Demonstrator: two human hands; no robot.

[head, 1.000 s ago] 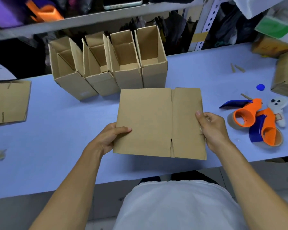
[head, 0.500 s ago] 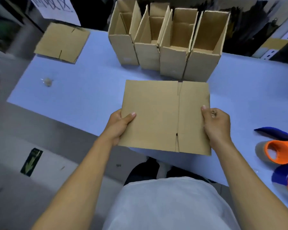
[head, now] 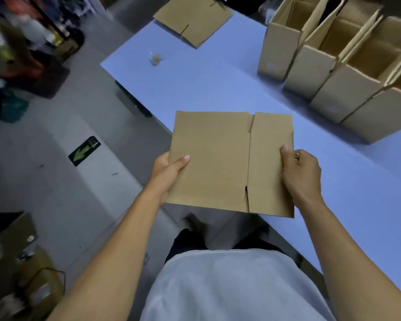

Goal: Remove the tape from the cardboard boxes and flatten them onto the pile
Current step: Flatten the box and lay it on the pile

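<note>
Hands are gripping a flattened cardboard box point(head: 220, 161) by its two side edges. The left hand point(head: 169, 172) is pinching the left edge, its thumb lying across the top face and its fingers hidden beneath. The right hand point(head: 302, 174) is curling round the right edge, thumb pressing on the face, and something small is showing between its fingers, too small to identify. The flattened box is being held roughly level, hanging over the near left corner of the desk point(head: 218, 84): its right part is lying above the blue surface, its left part is jutting out over the floor point(head: 63, 186). Whether it is touching the desk cannot be told. A slit is showing at the top and at the bottom of its fold line.

Four open cardboard boxes point(head: 338, 72) are standing upright in a row toward the far right of the desk, side by side and touching, their flaps sticking up. A pile of flattened cardboard point(head: 192, 19) is lying at the far left corner, well apart from the held box. A small crumpled scrap point(head: 156, 58) is sitting near the left edge, between that pile and the held box.

A green arrow sticker point(head: 85, 151) is lying on the grey floor left of the desk. Blurred brown boxes point(head: 16, 262) are standing at the lower left.
</note>
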